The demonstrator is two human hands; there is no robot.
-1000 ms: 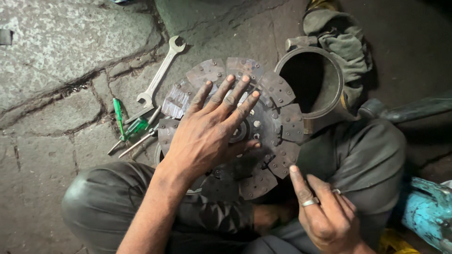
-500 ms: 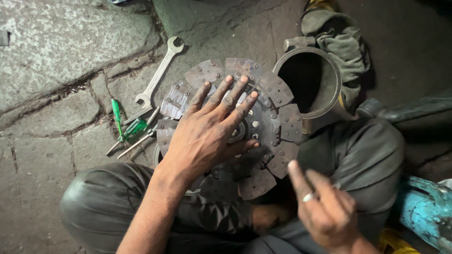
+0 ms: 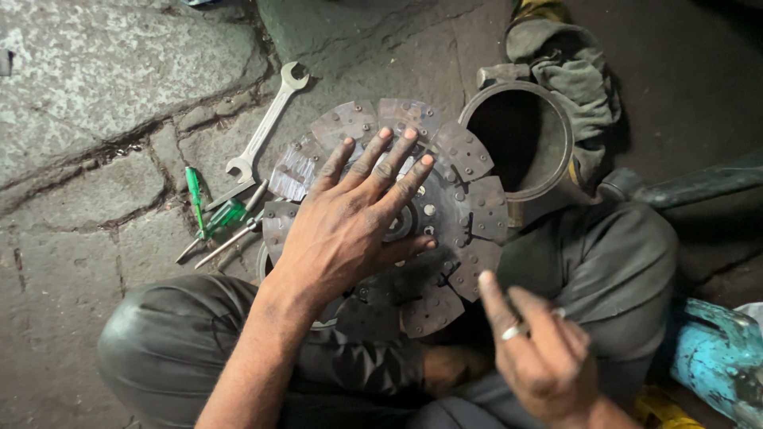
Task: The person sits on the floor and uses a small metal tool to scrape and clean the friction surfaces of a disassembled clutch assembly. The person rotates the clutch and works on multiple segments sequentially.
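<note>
Rusty grey metal: I am pressing a segmented clutch disc [image 3: 445, 199] flat under my spread left hand [image 3: 350, 226].

The disc is resting over my lap and the stone floor [image 3: 95, 95], its riveted pads fanning out round a hub that my palm is partly covering; my left fingers [image 3: 373, 163] are lying splayed and flat, gripping nothing. My right hand [image 3: 544, 357], wearing a ring, is hovering just below the disc, fingers loose and holding nothing. A metal ring [image 3: 520, 139] is sitting just beside the disc's upper right edge. A spanner [image 3: 266, 123] and a green screwdriver [image 3: 195, 199] are lying to the left.
</note>
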